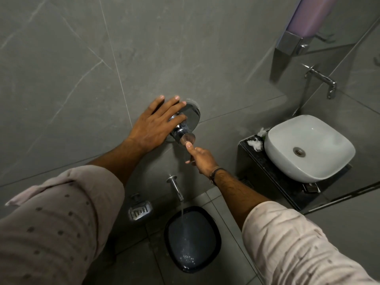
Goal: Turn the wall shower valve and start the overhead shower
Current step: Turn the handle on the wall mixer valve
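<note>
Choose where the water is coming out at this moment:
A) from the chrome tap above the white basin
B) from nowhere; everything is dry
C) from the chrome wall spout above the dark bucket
C: a stream falls from the chrome wall spout into the dark bucket.
</note>
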